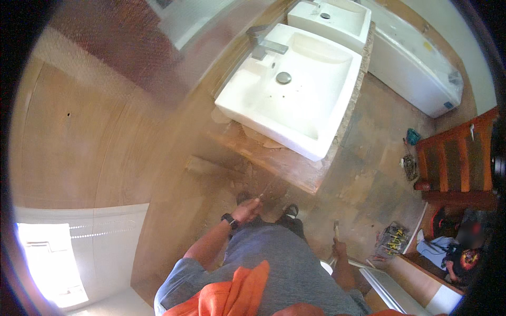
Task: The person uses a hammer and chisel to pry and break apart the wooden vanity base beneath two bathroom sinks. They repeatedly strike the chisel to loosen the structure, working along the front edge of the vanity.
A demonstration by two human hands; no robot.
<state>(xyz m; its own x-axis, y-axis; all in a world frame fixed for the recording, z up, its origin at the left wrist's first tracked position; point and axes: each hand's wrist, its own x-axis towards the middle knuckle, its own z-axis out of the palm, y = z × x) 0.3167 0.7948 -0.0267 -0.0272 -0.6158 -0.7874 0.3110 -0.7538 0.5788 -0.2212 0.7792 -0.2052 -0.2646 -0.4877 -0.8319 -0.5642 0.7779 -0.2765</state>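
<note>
My left hand (246,210), with a dark watch at the wrist, is closed in front of my body below the wooden vanity top (295,169). A thin, slender tool (262,195) sticks out of its fingers; its exact kind is too small to make out. Lower right, my right hand (340,249) is wrapped round a short hand tool (336,229) with a pale shaft and a darker tip, held upright. On the vanity sits a white rectangular sink (321,100) with a grey faucet (269,48). Neither hand touches it.
Behind stands a second white sink (345,18). A white bathtub (406,63) lies at the far right. An orange-brown wooden ladder-like piece (456,158) stands at right. Tools fill a bag (391,239) on the floor near a seated person (464,260). A board (211,166) is left of the vanity.
</note>
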